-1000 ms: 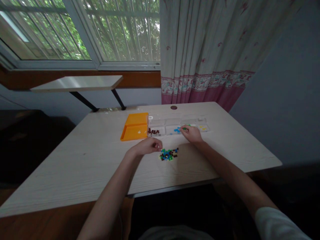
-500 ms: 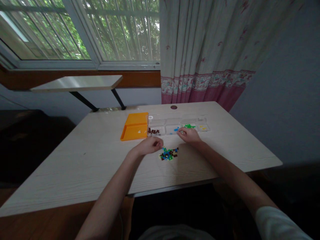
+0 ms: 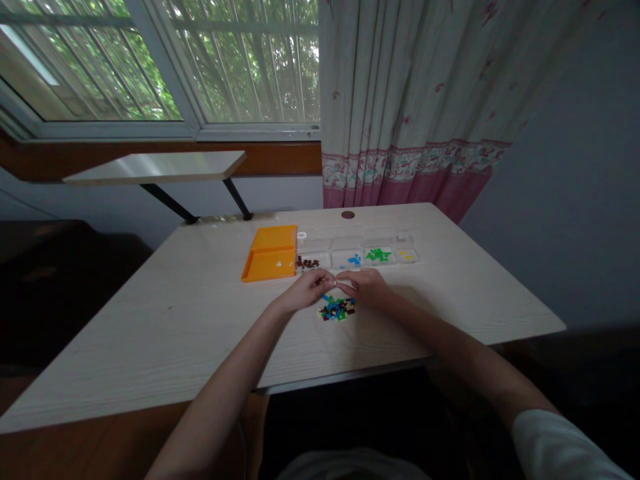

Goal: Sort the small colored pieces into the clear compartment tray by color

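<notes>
My left hand (image 3: pixel 306 291) and my right hand (image 3: pixel 369 288) meet at their fingertips above the near side of the tray. Pinched between them is a small pale toy brick (image 3: pixel 335 283), too tiny to make out in detail. Just below the hands, a heap of small toy bricks (image 3: pixel 336 309) in blue, green, brown and cream lies on the table; my right fingers hide part of its upper edge. Both hands have their fingers closed.
Behind the hands lies a clear compartment tray (image 3: pixel 330 260) with brown bricks (image 3: pixel 307 263), blue bricks (image 3: pixel 354 259), green bricks (image 3: pixel 378 255) and yellow bricks (image 3: pixel 405 255). An open orange case (image 3: pixel 270 257) adjoins its left side. A raised shelf (image 3: pixel 165 167) stands at the table's back left.
My right hand has come back from the blue bricks in the tray, toward me and left, to meet my left hand. The left has shifted slightly right and up.
</notes>
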`<state>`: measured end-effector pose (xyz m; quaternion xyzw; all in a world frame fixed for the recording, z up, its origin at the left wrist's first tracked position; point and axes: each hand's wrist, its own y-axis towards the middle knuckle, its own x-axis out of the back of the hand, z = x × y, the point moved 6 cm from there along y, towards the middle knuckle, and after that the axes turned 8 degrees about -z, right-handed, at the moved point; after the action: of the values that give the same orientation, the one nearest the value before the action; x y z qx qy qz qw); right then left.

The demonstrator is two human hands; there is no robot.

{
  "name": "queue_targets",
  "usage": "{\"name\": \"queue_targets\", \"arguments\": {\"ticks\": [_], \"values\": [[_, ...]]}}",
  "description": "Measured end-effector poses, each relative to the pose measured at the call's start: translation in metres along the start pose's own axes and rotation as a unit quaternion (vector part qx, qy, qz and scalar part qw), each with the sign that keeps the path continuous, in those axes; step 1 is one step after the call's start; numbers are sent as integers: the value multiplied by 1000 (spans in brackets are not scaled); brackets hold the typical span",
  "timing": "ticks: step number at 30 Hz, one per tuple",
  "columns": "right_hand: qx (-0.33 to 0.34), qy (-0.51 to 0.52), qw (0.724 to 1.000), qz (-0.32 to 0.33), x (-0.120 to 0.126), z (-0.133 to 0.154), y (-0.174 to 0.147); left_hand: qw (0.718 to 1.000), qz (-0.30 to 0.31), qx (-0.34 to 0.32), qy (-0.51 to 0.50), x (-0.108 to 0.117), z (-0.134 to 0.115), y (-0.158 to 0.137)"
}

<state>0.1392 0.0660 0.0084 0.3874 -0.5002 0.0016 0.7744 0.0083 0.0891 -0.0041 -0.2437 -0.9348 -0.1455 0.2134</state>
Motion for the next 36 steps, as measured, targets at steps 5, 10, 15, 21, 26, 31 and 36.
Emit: {"name": "queue_targets", "arguments": {"ticks": [5, 10, 15, 21, 26, 31, 36], "values": [[33, 11, 999, -25, 2, 5, 0, 1000, -9, 7, -8, -1, 1, 1], [16, 30, 997, -66, 5, 1, 1, 999, -46, 3, -23, 2, -2, 2], [-5, 78, 994, -75, 7, -1, 2, 997, -81, -13, 4, 6, -5, 1], [-50, 97, 994, -15, 3, -7, 4, 984, -126, -88, 90, 12, -15, 0], [-79, 120, 973, 178, 8, -29, 6, 962, -184, -145, 142, 22, -26, -4], [-93, 167, 934, 300, 10, -40, -3, 952, -238, -149, 123, 30, -31, -7], [-71, 201, 921, 327, 1, -37, -7, 949, -257, -134, 125, 32, -31, -7]]}}
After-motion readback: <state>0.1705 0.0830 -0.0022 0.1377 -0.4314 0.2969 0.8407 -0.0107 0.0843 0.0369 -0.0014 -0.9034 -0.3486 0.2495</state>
